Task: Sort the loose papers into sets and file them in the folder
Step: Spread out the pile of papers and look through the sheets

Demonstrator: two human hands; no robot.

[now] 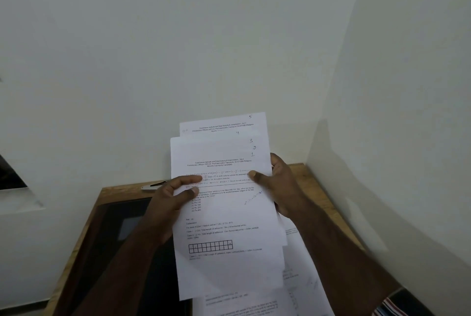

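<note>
Both hands are holding a fanned stack of printed sheets (224, 213) above the wooden desk (316, 188): the left hand (168, 203) and right hand (277, 183) are each pinching a side edge. The sheets are hiding the right fingers and part of the dark folder (114, 239). More papers (300, 285) are lying below, cut off by the frame.

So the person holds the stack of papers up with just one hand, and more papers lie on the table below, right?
Not quite. The head view shows both hands on the papers: the left hand pinches the left edge and the right hand grips the right edge. The rest holds: more sheets lie on the table below.
</note>
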